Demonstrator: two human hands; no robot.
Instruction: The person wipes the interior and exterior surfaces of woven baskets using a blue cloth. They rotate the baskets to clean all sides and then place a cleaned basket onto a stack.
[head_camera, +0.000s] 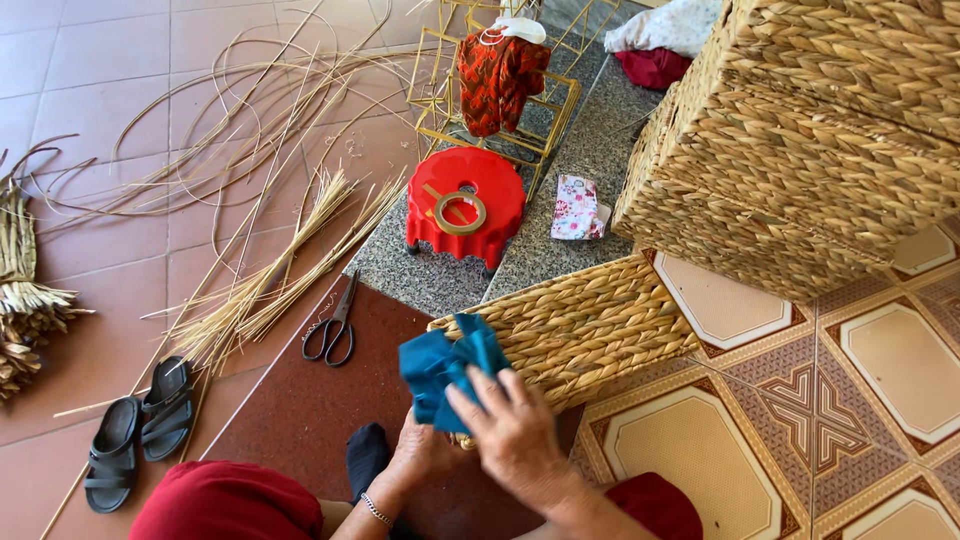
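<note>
A crumpled teal cloth is gripped between both hands at the near corner of a woven straw basket lying on the floor. My right hand covers the cloth from the right, fingers curled onto it. Partly hidden under it, my left hand with a thin bracelet at the wrist grips the cloth's lower end from below.
Black scissors lie left of the basket. A red stool carries a tape roll. Stacked woven baskets stand at right. Long straw strands and black sandals lie at left. A gold wire frame holds red fabric.
</note>
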